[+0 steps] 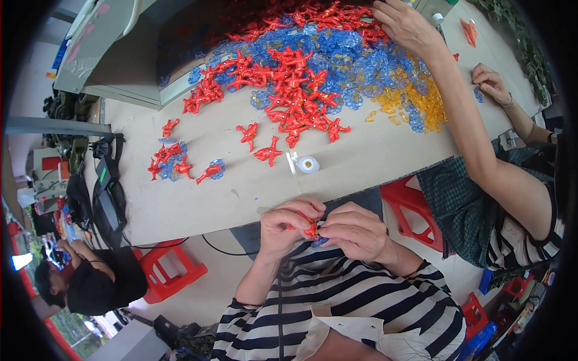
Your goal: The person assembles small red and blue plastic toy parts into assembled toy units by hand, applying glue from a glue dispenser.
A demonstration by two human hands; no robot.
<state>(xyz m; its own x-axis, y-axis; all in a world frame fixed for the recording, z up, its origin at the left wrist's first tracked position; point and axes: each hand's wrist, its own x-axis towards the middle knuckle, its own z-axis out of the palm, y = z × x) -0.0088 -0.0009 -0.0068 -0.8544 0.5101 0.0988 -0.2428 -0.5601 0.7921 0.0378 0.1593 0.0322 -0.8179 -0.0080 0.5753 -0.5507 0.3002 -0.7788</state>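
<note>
Red plastic figurine [311,230] is sitting just below frame centre, left hand [289,222] pinching it, right hand [356,232] pinching a translucent blue plastic piece [319,242]; a fitting step is apparently proceeding, the next move probably calling for steady alignment.

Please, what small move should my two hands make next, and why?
Perhaps press the blue piece gently against the red figure: the left fingers hold the figure, the right fingers are at the blue piece, and whether the two are joined is hidden.

1 head cam w/ downward view
</note>
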